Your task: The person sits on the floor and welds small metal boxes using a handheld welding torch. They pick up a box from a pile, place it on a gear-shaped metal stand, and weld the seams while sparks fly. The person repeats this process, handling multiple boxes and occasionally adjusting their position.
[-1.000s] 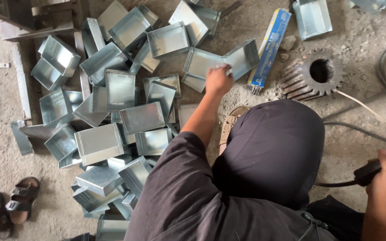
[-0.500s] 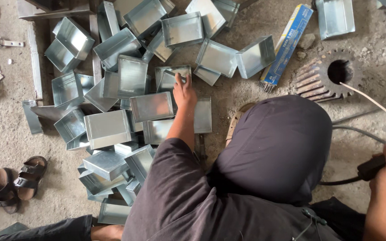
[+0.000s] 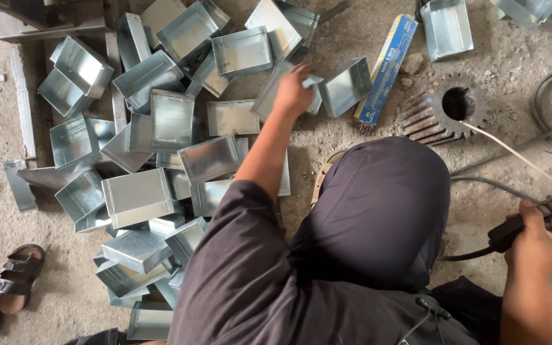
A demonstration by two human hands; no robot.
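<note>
A heap of shiny open sheet-metal boxes [image 3: 138,195] lies on the concrete floor ahead of me on the left. My left hand [image 3: 293,93] reaches over the heap, its fingers closed on the edge of a tilted metal box [image 3: 268,96] near the heap's far right side. Low at the right edge, my right hand [image 3: 540,241] grips the black handle of a welding electrode holder [image 3: 505,234]. A thin rod [image 3: 512,151] runs from the holder towards a toothed wheel. My dark-trousered knee [image 3: 384,211] fills the middle.
A long blue carton [image 3: 388,67] lies right of the heap, beside a rusty toothed wheel [image 3: 447,105]. Cables [image 3: 547,96] loop at the right. A single box [image 3: 447,27] sits at the top right. Sandalled feet [image 3: 7,284] show at the bottom left, metal bars [image 3: 46,19] at the top left.
My left hand has moved from a box in the heap's middle up and to the right, onto a tilted box. My right hand has stayed on the holder.
</note>
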